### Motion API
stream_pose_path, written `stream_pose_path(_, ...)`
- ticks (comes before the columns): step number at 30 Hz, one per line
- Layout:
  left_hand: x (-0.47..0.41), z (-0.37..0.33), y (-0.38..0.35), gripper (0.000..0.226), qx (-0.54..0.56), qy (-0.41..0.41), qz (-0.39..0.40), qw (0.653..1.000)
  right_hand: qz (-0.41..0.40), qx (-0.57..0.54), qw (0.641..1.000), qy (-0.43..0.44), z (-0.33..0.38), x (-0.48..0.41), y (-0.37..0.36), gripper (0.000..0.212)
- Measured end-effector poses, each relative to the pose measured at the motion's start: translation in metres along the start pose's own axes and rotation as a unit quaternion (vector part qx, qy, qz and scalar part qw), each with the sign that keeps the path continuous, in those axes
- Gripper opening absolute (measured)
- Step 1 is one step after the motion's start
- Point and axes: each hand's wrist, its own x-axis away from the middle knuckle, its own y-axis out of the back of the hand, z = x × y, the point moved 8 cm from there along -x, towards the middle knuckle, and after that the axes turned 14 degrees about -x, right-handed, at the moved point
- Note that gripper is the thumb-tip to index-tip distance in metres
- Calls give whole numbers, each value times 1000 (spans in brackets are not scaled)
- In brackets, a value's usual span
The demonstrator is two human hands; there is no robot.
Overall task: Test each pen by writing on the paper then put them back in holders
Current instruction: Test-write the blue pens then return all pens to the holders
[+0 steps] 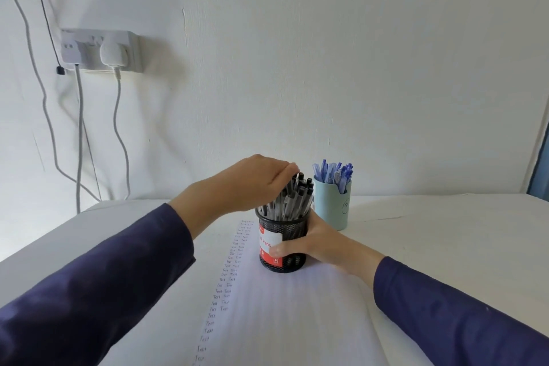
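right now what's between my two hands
Head view: the holder full of pens; left hand is at the pen tops, right hand grips its side.

Two hands: one left hand (255, 181), one right hand (315, 242). Two holders at centre frame: one black holder (282, 258), one blue holder (332, 211). Black pens (292, 199) fill the first and blue pens (334, 174) the second, each bunch too dense to count. One paper (297, 321) at the bottom, bearing two columns of words (228, 267). One socket (98, 49) upper left, two white cables (78, 128) hanging from it.
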Motion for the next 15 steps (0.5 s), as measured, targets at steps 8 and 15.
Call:
stream_pose_path(8,35,18,-42,93,427,73,128,892,61,-53,996,-39,-1,4,-5,62)
stream_pose_path(15,29,33,-62,48,503,203,-29,839,-17,55,998,12,0,-8,-3,63)
